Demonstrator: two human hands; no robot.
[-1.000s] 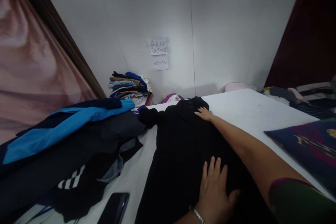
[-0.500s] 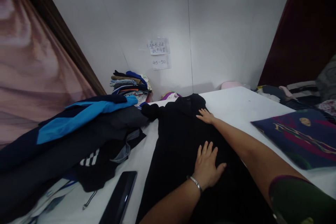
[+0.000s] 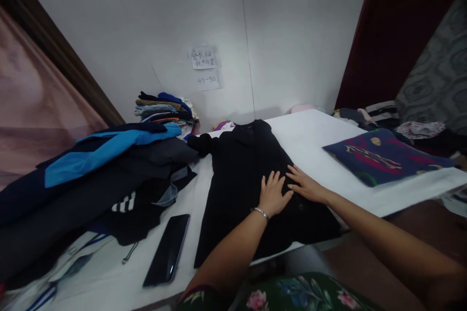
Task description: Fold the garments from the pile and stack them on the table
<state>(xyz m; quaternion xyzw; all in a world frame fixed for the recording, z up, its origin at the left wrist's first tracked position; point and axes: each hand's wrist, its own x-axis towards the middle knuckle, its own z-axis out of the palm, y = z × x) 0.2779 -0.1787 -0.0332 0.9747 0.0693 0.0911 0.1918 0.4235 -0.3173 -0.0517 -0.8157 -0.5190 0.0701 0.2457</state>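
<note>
The black top lies spread on the white table, its collar at the far end and its hem along the table's near edge. A bunched sleeve sticks out at the far left, touching the heap there; no sleeve shows on the right, and where it lies I cannot tell.

The left hand, with a bracelet at its wrist, rests palm down on the middle of the top, fingers spread, gripping nothing. The right hand lies just beside it, over the top's right edge, likewise flat and loose, with no cloth visibly pinched.

The step in hand looks to be smoothing and squaring the cloth. From here, the next move seems to call for light, flat pressure to even out the right side, or for fingers slipped under an edge if the cloth is to be lifted; the dark fabric hides most creases. The sleeve on the left seems the part least in order.

Near left of the top, and apart from it, lies a phone. Beyond that, on the left, is the heap of clothes; farther back stands a stack. On the right lies a patterned cloth.
</note>
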